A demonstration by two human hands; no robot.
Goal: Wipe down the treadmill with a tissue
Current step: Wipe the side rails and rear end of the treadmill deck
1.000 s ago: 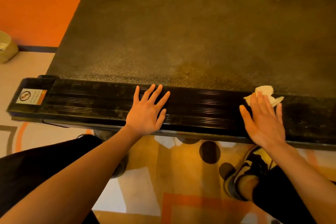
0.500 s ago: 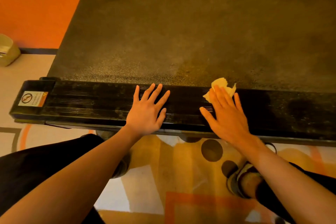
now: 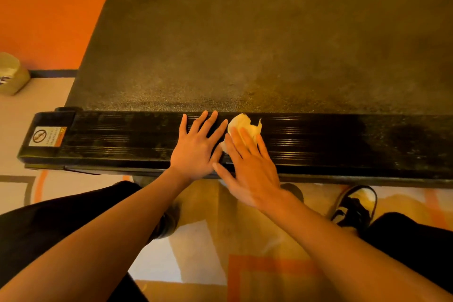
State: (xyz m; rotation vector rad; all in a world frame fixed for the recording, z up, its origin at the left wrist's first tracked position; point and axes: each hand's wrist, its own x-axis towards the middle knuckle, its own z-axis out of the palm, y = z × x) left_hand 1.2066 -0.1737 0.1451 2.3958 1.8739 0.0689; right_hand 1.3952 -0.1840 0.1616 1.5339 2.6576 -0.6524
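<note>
— Your right hand (image 3: 247, 169) is pressing a crumpled tissue (image 3: 244, 125) onto the ribbed side rail (image 3: 343, 140) of the treadmill (image 3: 245, 32). The fingers are lying straight, curling round nothing, and the tissue is poking out past the fingertips near the rail's far edge.

— Your left hand (image 3: 196, 152) is resting open on the same rail, fingers spread. It is sitting just beside the right hand, so close that the two are almost touching.

— That, by my reading, is boxing you in. The left hand is blocking the way toward the warning sticker (image 3: 46, 136), where pale smears are showing on the ribs.

— So you are wanting that hand off the rail, or bracing nearer the sticker end, before you are pushing on.

— And you are doing best by covering more of the tissue with your palm. As it is, half of it is riding free ahead of your fingers and is likely to be bunching.

— Following the grooves lengthwise, with even pressure, is looking like the surest way of lifting the dust.
</note>
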